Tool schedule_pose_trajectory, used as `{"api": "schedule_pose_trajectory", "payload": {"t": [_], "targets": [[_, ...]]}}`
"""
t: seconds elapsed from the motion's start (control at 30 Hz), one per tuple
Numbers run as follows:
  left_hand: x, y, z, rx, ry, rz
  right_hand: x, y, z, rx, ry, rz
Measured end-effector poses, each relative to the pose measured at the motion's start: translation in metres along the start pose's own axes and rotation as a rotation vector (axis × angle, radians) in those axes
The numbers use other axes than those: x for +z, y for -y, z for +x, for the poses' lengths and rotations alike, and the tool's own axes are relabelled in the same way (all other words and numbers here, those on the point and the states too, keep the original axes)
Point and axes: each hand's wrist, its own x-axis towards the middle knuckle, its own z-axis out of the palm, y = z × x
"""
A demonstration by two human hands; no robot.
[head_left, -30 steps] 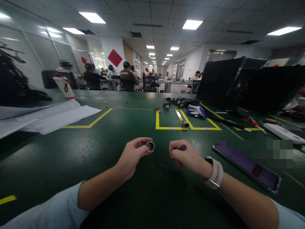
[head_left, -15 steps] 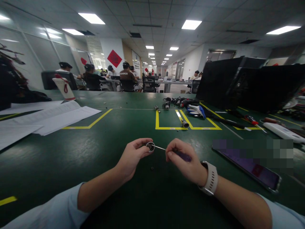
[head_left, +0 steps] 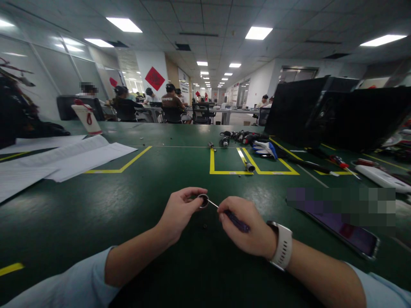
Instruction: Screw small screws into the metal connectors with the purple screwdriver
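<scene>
My left hand [head_left: 183, 211] is closed around a small round metal part [head_left: 203, 207], holding its open ring-shaped end toward the right. A screwdriver [head_left: 236, 221] with a dark purple handle is gripped in my right hand [head_left: 248, 222]. Its thin shaft points left and up, with the tip inside the opening of the metal part; what the tip touches is hidden. On the table just below lies a tiny dark piece [head_left: 204, 226], apart from both hands.
Metal fittings [head_left: 249, 167] lie by yellow tape marks, near blue-white gloves [head_left: 265, 149] and cables. A phone [head_left: 340, 226] and a red screwdriver [head_left: 340, 162] are at the right. Papers [head_left: 70, 156] and a cup [head_left: 88, 119] stand left. Several people sit at far desks.
My right hand has shifted slightly left and down, and the screwdriver shaft now slopes more steeply into the metal part. The part has turned slightly in my left hand.
</scene>
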Motion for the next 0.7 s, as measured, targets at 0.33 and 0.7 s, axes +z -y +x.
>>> {"api": "schedule_pose_trajectory", "payload": {"t": [0.33, 0.7], "targets": [[0.001, -0.003, -0.001, -0.009, -0.014, -0.032, -0.001, 0.007, 0.000, 0.019, 0.061, -0.064], [0.005, -0.007, -0.004, -0.016, -0.043, -0.041, 0.004, 0.011, -0.001, 0.060, 0.085, -0.063]]}}
